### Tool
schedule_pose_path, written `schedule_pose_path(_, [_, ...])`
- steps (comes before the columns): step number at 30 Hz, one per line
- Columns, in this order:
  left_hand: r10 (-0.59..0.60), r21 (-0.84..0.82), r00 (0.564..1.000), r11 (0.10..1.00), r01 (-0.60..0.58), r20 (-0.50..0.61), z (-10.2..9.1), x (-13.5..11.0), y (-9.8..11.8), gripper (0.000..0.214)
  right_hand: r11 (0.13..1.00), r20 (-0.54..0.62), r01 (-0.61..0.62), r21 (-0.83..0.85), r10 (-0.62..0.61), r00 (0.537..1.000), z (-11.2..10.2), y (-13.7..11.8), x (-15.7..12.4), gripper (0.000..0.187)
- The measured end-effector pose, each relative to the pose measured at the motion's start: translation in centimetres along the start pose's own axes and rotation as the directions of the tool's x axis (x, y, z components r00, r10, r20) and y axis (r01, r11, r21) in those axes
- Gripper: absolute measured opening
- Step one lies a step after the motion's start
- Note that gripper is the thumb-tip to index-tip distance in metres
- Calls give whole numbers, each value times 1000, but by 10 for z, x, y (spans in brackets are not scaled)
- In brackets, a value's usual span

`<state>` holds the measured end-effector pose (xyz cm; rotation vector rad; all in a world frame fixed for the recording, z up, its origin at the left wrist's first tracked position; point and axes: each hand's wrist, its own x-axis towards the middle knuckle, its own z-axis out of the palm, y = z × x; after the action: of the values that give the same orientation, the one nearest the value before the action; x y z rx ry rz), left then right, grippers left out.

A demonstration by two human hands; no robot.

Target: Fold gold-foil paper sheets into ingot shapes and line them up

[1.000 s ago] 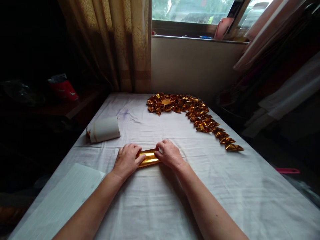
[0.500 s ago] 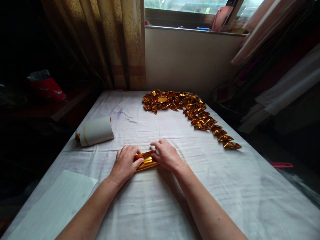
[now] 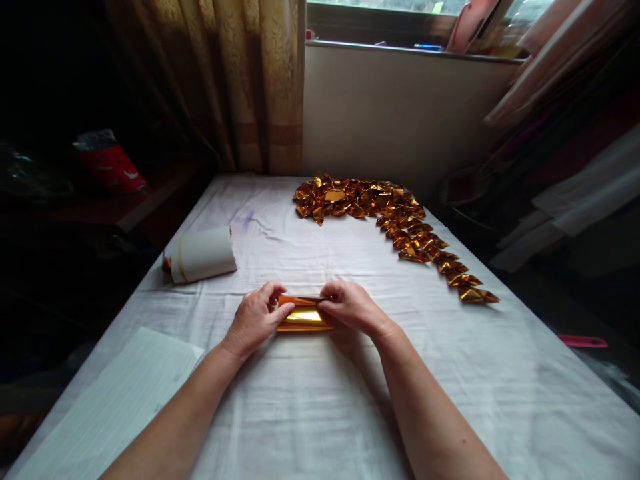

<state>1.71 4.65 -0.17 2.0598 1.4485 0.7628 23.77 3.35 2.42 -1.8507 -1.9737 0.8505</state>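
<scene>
A shiny gold foil paper point(image 3: 306, 316), folded into a flat strip with raised long edges, lies in front of me on the white cloth point(image 3: 300, 400). My left hand point(image 3: 257, 313) grips its left end between thumb and fingers. At the other end, my right hand point(image 3: 353, 305) pinches the far edge with thumb and forefinger, its other fingers curled. Farther back, a pile of folded gold foil pieces point(image 3: 350, 198) runs into a row of similar pieces point(image 3: 453, 268) along the right side.
A white paper roll point(image 3: 204, 255) with a band round it lies at the left. Nearer me are pale lined sheets point(image 3: 120, 393). Beyond the table stand a curtain point(image 3: 260, 87), a red container point(image 3: 113, 167) and hanging clothes point(image 3: 590, 180). A pink handle point(image 3: 583, 341) shows past the right edge.
My right hand has closed from spread fingers into a pinch on the foil's far edge. The foil now lies more level and its middle is more exposed. The view has shifted slightly.
</scene>
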Motion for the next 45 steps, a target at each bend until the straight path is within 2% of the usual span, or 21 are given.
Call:
schedule_pose_path(4, [-80,-146,997,986,79,-3,2,1,-5,22,999,7,-6,34,6,1000,-1,2,-1,9])
schedule_pose_path(12, [-150,-298,988,943,151,26,7,2,-10,26,987,38,45,156,-52,998,-4,13,3,18])
schedule_pose_path(27, [-122,-239,992,962,129,42,4,2,-9,27,971,9,23,239,-26,1000,3,18,5,16])
schedule_pose_path(33, [-97,-134,995,986,98,15,1,1,-7,26,978,-23,-10,208,16,1000,7,18,7,15])
schedule_pose_path(39, [12,211,998,978,1,-57,-2,-1,2,12,997,-142,-71,5,71,987,12,3,5,19])
schedule_pose_path(45, [40,255,997,967,-23,-61,1,-2,-1,12,995,-159,-51,-91,36,987,14,-1,5,6])
